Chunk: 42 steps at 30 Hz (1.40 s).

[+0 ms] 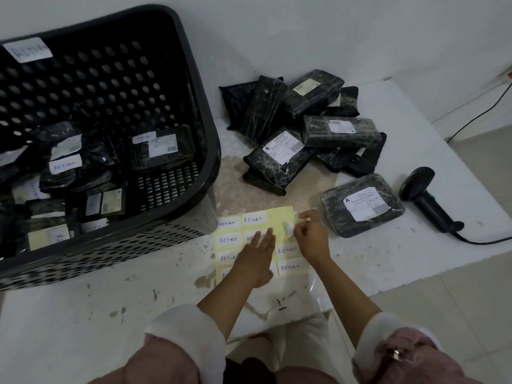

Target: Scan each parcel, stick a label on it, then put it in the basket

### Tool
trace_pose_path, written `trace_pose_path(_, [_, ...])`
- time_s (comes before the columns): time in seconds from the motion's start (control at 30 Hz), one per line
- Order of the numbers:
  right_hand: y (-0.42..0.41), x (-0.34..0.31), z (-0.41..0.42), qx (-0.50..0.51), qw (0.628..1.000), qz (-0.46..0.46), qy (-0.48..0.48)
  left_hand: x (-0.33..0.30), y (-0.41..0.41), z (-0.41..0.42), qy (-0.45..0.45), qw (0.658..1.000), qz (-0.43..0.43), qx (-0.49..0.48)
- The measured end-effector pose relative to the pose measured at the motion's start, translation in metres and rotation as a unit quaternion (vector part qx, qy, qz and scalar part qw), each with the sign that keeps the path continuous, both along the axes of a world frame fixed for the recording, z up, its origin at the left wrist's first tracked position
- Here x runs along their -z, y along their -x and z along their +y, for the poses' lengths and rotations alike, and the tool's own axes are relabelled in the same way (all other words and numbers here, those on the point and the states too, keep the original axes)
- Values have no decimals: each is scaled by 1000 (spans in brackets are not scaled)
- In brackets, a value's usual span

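A yellow sheet of white "RETURN" labels (250, 227) lies on the white surface in front of me. My left hand (256, 257) presses flat on the sheet, fingers spread. My right hand (310, 238) pinches a white label (289, 227) that is partly peeled and curled up from the sheet's right side. A black wrapped parcel marked "A" (361, 205) lies alone just right of my right hand. A pile of several black parcels (302, 128) lies behind it. The black perforated basket (194, 87) at left holds several labelled parcels.
A black handheld scanner (428, 199) lies at the right with its cable trailing off the edge. A clear plastic bag (313, 295) lies under my right forearm. A white wall closes off the back; tiled floor shows beyond the right edge.
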State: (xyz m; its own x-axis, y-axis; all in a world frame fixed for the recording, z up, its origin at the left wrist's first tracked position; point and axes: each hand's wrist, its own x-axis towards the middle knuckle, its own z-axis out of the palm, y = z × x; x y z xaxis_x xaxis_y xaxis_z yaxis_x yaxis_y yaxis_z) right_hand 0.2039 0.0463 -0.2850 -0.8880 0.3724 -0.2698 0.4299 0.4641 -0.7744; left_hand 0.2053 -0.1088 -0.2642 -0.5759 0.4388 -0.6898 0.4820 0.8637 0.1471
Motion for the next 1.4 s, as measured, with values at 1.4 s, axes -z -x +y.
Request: trace_pose_path(1.4, [-49,-78,50,-100,985,136,-26,-70,5,81,-472,687,-226,-503])
